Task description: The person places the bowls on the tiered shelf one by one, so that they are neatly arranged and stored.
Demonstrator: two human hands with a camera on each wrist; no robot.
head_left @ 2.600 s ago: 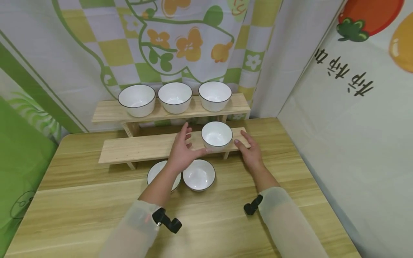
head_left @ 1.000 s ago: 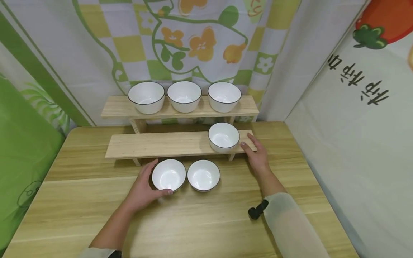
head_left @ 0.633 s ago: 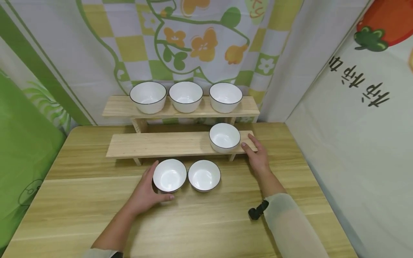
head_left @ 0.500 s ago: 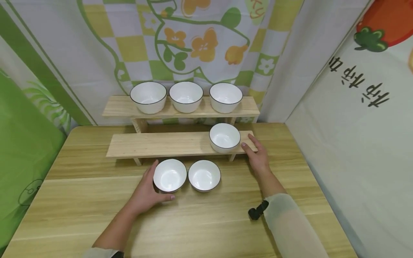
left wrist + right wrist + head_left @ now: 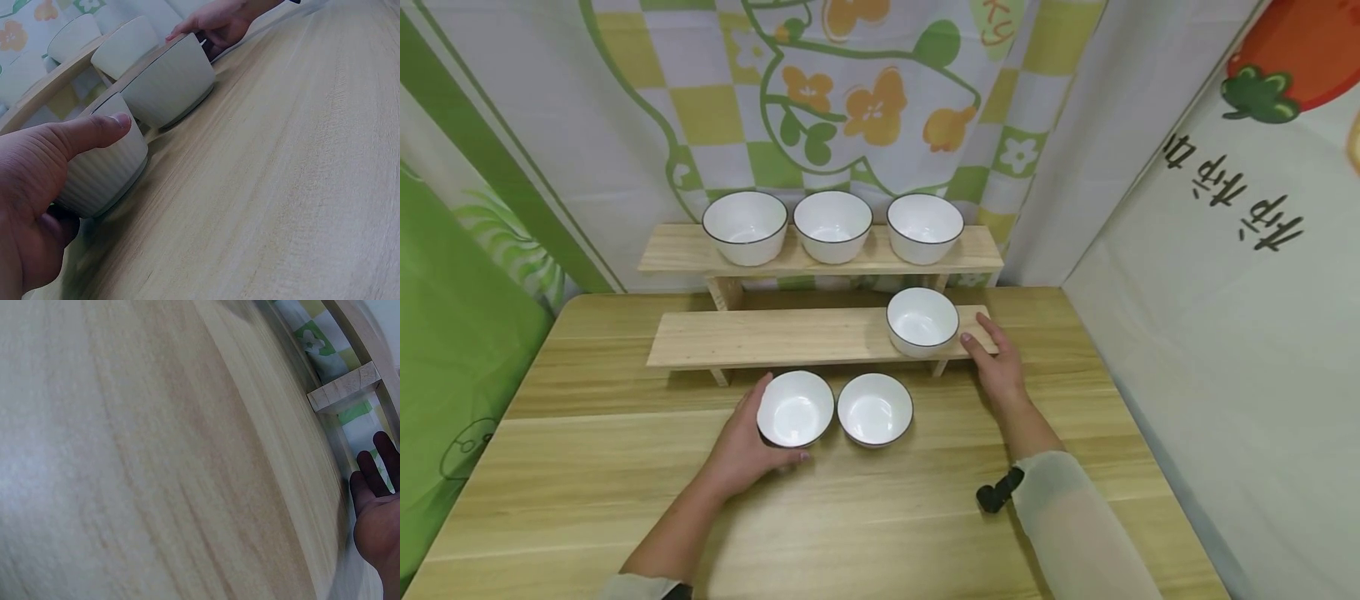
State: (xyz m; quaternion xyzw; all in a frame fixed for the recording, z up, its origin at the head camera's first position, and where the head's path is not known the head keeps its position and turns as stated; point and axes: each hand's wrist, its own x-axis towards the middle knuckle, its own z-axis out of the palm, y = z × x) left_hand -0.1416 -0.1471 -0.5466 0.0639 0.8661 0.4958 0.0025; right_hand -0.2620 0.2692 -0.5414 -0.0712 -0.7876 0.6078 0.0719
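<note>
My left hand (image 5: 741,442) holds a white, dark-rimmed bowl (image 5: 796,410) by its left side. In the left wrist view the thumb lies along the ribbed wall of this bowl (image 5: 103,172); the other fingers are mostly hidden behind it. Close on its right stands a second bowl (image 5: 876,410) on the table. My right hand (image 5: 998,358) grips the right end of the lower wooden shelf (image 5: 767,337), its thumb on the board. In the right wrist view several fingers of that hand (image 5: 375,519) stretch out below the shelf. One more bowl (image 5: 922,322) sits on this shelf beside the right thumb.
Behind, the upper wooden shelf (image 5: 677,250) bears three matching bowls, among them the middle bowl (image 5: 832,227). The wood-grain table (image 5: 887,525) reaches toward me. A patterned curtain (image 5: 715,117) hangs at the back, and a white wall panel (image 5: 1240,333) borders the right side.
The left hand came away from the bowl on the lower shelf, moved down and left, and took the front-left bowl, its thumb shifting slightly right. The right hand stayed at the shelf's end.
</note>
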